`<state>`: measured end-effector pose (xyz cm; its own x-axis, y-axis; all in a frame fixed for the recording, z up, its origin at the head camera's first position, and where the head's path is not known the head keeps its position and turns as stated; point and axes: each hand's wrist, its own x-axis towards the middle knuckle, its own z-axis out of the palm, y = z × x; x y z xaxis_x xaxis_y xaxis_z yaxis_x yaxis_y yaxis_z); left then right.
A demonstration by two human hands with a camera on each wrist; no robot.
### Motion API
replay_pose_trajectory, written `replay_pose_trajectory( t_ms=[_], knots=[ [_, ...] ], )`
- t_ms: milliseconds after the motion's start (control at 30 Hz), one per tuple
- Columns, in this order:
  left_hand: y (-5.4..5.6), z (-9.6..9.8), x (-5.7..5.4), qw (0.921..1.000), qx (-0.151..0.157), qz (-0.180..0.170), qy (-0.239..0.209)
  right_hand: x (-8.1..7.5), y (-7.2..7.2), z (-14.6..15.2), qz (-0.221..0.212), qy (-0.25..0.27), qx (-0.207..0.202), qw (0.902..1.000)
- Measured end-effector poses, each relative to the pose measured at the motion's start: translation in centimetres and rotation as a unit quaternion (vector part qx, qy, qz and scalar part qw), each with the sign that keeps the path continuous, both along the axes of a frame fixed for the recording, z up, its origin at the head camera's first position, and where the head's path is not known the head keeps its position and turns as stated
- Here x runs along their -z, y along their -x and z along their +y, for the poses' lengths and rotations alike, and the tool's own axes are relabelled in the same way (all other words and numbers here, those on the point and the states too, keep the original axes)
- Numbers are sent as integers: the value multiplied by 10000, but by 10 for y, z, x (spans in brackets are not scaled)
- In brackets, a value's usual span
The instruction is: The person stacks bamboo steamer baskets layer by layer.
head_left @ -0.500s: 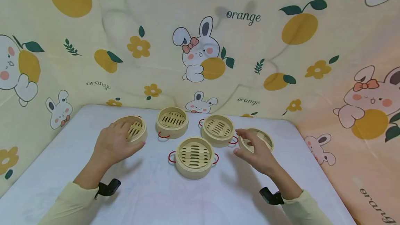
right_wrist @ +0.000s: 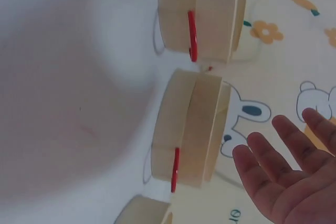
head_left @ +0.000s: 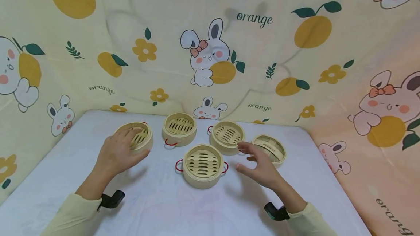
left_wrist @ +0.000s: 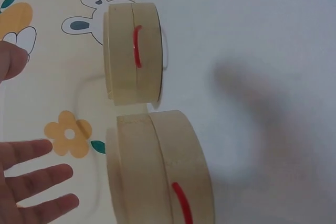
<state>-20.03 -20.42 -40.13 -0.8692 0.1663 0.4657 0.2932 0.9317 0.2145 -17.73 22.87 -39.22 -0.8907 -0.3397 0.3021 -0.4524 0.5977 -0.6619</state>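
My left hand hovers over the bamboo steamer basket at the left and hides part of its slatted inside. In the left wrist view its fingers are spread and straight, with nothing between them. Relaxed and apart, the fingers of my right hand are in the air in front of a round bamboo piece with a strap across its top. Nearest to its fingertips is another slatted steamer basket. The right wrist view shows the palm and fingers holding nothing.
One slatted basket with red side loops stands at the front middle, another at the back. All rest on a white-covered table. A printed cloth wall rises behind the table.
My right hand has moved left and slightly toward me, away from the strapped bamboo piece, which now shows more fully. The left hand stays nearly where it was over its basket.
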Motion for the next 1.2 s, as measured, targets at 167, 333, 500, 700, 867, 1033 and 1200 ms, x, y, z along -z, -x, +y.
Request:
replay_pose_trajectory(
  t_ms=[167, 333, 500, 700, 867, 1033, 1200],
  knots=[
    [1, 0, 3, 9997, 132, -38, -221, 5, 0, -6, -163, 90, -79, 9998],
    [2, -2, 7, 9996, 148, -41, -253, 11, 1, -11, -315, 259, -223, 9989],
    [4, -3, 11, 9995, 111, -111, -277, 14, 1, -16, -458, 343, -253, 9980],
    [8, -6, 14, 9994, 154, -133, -293, 23, 5, -22, -596, 528, -328, 9963],
    [12, -9, 18, 9994, 169, -133, -284, 30, 8, -26, -1054, 744, -372, 9909],
    [17, -11, 23, 9992, 217, -70, -335, 34, 8, -30, -1326, 706, -331, 9881],
    [20, -12, 27, 9989, 307, 145, -337, 37, 10, -34, -1458, 714, -417, 9859]
  ],
)
